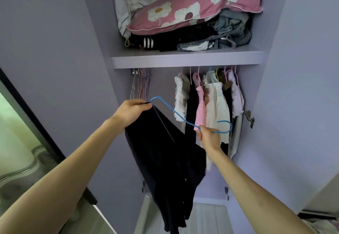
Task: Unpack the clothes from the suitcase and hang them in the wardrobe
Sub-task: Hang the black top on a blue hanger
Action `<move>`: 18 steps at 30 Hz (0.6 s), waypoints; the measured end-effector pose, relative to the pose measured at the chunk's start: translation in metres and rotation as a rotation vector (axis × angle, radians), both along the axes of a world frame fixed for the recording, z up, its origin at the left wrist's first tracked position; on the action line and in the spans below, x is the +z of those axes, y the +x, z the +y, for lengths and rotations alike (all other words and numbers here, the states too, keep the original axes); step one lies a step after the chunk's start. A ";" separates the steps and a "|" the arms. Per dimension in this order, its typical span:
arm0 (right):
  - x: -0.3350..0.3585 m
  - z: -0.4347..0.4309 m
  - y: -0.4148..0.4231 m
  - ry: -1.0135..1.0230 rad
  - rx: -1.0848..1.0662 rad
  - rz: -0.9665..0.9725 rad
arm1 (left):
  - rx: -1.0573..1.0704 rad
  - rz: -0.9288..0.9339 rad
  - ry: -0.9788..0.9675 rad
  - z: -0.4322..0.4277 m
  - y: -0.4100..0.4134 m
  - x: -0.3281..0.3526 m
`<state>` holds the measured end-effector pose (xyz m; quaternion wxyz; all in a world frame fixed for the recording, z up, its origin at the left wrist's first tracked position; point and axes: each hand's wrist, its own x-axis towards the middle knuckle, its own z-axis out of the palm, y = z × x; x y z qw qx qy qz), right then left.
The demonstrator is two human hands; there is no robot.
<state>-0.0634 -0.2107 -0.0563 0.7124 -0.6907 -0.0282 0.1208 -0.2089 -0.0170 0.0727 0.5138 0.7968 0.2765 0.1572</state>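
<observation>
Before the wardrobe [183, 60], the left hand [135, 109] pinches the soft, limp black garment [165, 153], seemingly against one end of the thin blue hanger [165, 103]. The right hand [209, 137] grips its neck, the steadiest hold.

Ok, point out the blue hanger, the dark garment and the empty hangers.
blue hanger [166, 104], head view, sloping wire arm.
dark garment [165, 160], head view, middle of the cloth.
empty hangers [140, 85], head view, wires of the bunch.
</observation>
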 end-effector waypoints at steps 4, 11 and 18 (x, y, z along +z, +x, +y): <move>0.014 -0.015 0.013 -0.180 0.075 -0.232 | 0.182 0.021 0.055 0.017 -0.003 -0.022; 0.053 -0.002 0.008 -0.485 0.251 -0.419 | 0.005 0.128 0.354 -0.005 0.011 -0.037; 0.083 -0.006 0.016 -0.429 0.102 -0.533 | 0.033 0.113 0.386 0.013 0.012 -0.030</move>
